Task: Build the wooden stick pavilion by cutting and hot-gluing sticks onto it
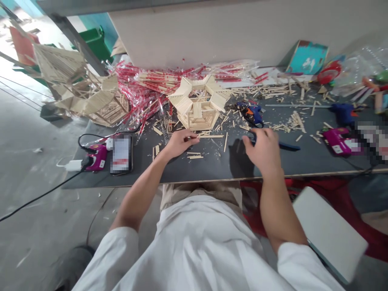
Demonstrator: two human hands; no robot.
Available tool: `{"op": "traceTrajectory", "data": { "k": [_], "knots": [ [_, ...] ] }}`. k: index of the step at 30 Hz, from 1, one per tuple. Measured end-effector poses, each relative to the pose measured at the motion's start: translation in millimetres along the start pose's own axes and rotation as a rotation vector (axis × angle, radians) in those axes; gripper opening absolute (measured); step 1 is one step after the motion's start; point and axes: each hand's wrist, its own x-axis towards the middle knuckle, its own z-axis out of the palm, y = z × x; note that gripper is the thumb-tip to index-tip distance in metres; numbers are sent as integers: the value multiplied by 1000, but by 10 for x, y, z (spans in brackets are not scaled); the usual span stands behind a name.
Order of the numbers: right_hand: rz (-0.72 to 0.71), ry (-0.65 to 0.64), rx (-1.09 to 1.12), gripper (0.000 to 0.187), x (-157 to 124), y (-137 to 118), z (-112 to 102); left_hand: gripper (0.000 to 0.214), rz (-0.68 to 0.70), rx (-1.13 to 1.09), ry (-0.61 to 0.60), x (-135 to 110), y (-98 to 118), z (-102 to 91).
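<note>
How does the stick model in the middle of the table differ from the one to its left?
The middle model stands upright on the dark table top, while the left model leans tilted at the table's far end. The left model looks larger in this view and more spread out, while the middle model looks compact, with its panels fanning around a central frame. Both are built from pale wooden sticks with slatted panels.

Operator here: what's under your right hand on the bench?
A dark blue tool shows on both sides of the right hand, lying over the dark bench top. The hand covers the tool's middle, so its exact type and whether the hand grips it cannot be seen.
</note>
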Motion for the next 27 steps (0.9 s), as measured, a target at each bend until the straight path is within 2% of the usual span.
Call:
{"op": "traceTrajectory", "data": {
  "k": [2, 5, 8, 11, 14, 18, 20, 23, 27],
  "knots": [
    [34, -152, 76, 37, 86, -236, 58, 26, -7, 13, 10, 0, 7, -6],
    [125, -393, 26, 37, 170, -459, 175, 28, -33, 33, 19, -2, 20, -13],
    [128, -527, -6, 39, 228, -496, 238, 30, -54, 22, 5, -8, 24, -6],
    [64, -593, 17, 44, 273, -447, 237, 30, -55, 19, -14, -14, 25, 16],
    [18, -604, 0, 45, 293, -418, 222, 30, -75, -32, -25, -15, 40, 34],
    [10, -594, 20, 42, 268, -434, 223, 38, -181, -247, -80, -9, 69, 16],
    [-3, -509, 133, 36, 228, -461, 220, 39, -195, -335, -88, -7, 76, 0],
    [-112, -361, 393, 27, 161, -552, 203, 39, -215, -410, -89, -6, 78, 1],
    [-318, -322, 669, 25, 159, -787, 196, 38, -274, -454, -117, -5, 71, 61]
  ]
}}
